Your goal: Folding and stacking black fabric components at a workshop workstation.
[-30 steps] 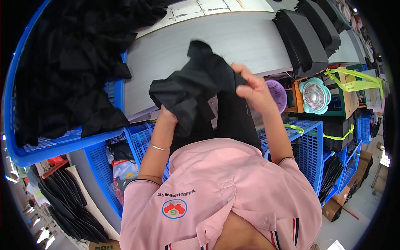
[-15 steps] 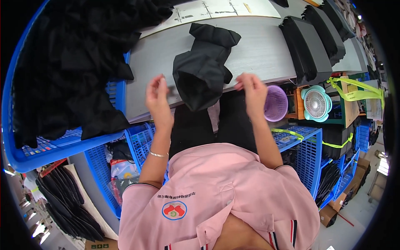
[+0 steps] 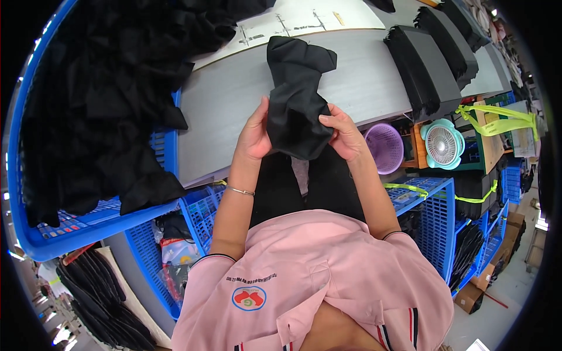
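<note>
One crumpled black fabric piece [image 3: 297, 108], partly on the flat grey tabletop [image 3: 219, 111]: your right hand [image 3: 348, 137] pinches its edge, can't tell if your left hand [image 3: 254, 137] grips too. Probably light, floppy and soft, so hold opposite edges imo.

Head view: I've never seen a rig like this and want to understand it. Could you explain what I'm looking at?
There's no machine here: a person works with bare hands. The view comes from a wide fisheye camera on their head, looking down, so straight edges bend toward the rim. Their right hand pinches the right edge of a black cloth piece; their left hand is at its left edge, fingers partly hidden. The cloth's far end is over a gray table, with stacks of flat black pieces at right. At left, a blue basket holds heaped black fabric.
</note>
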Demonstrator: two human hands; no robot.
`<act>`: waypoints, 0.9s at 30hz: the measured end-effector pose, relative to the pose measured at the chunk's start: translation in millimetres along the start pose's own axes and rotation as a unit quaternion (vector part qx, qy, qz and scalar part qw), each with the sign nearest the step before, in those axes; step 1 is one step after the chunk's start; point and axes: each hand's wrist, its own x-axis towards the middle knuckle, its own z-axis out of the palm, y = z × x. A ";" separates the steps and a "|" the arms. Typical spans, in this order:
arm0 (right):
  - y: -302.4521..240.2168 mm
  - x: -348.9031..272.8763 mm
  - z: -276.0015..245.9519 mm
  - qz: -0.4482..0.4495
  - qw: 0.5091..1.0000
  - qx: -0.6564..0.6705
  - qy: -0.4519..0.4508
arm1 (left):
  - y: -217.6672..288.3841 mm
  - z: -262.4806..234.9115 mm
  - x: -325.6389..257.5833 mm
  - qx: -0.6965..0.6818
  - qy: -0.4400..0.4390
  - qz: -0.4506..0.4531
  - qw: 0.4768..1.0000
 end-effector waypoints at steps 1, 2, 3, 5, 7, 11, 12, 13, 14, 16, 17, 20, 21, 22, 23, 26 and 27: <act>-1.4 1.2 -1.0 -0.009 1.000 -0.007 0.004 | -0.4 1.0 1.4 -0.001 -0.001 0.001 1.000; -4.1 3.4 -1.9 -0.009 1.000 -0.008 0.004 | -1.0 2.0 2.6 0.034 -0.002 0.008 0.999; -8.7 5.6 -0.8 -0.024 0.999 -0.035 0.004 | -1.8 4.8 4.1 0.069 -0.003 0.015 0.997; -8.5 9.7 3.6 -0.039 0.997 -0.061 0.003 | -4.3 10.7 8.9 0.201 0.005 0.048 0.978; 1.9 15.3 14.5 -0.178 0.962 -0.205 0.022 | -7.4 8.4 15.8 0.406 0.060 0.147 0.900; 4.9 18.2 10.0 -0.363 0.740 -0.499 0.268 | 13.0 -0.6 7.4 0.611 0.268 0.370 0.646; 7.5 20.5 10.8 -0.363 0.740 -0.499 0.267 | 12.0 -1.4 7.8 0.577 0.284 0.399 0.654; 10.2 22.9 12.9 -0.344 0.762 -0.484 0.258 | 11.3 -2.1 8.1 0.541 0.299 0.427 0.660; 11.3 24.0 14.0 -0.324 0.783 -0.468 0.249 | 8.7 -3.1 6.2 0.540 0.299 0.428 0.660; 14.2 20.6 15.5 -0.260 0.781 -0.519 0.232 | -2.4 4.1 1.2 0.540 0.282 0.330 0.721; 21.6 18.7 20.5 -0.306 0.772 -0.519 0.202 | -9.8 8.3 2.0 0.530 0.281 0.291 0.745; 34.3 13.7 31.9 -0.360 0.765 -0.514 0.142 | -29.4 5.8 5.2 0.569 0.181 0.336 0.728; 34.2 18.1 23.0 -0.400 0.722 -0.543 0.156 | -28.3 6.2 5.6 0.586 0.193 0.328 0.716; 28.6 22.8 15.8 -0.437 0.675 -0.570 0.168 | -21.5 6.0 5.9 0.586 0.188 0.327 0.717; 19.9 26.5 7.2 -0.366 0.741 -0.523 0.207 | -11.2 5.9 7.1 0.616 0.243 0.364 0.655; 1.9 32.9 -13.2 -0.304 0.792 -0.466 0.251 | -2.7 4.4 12.8 0.644 0.298 0.386 0.589; -3.8 29.6 -8.6 -0.306 0.779 -0.500 0.221 | -1.7 5.5 14.9 0.649 0.309 0.375 0.585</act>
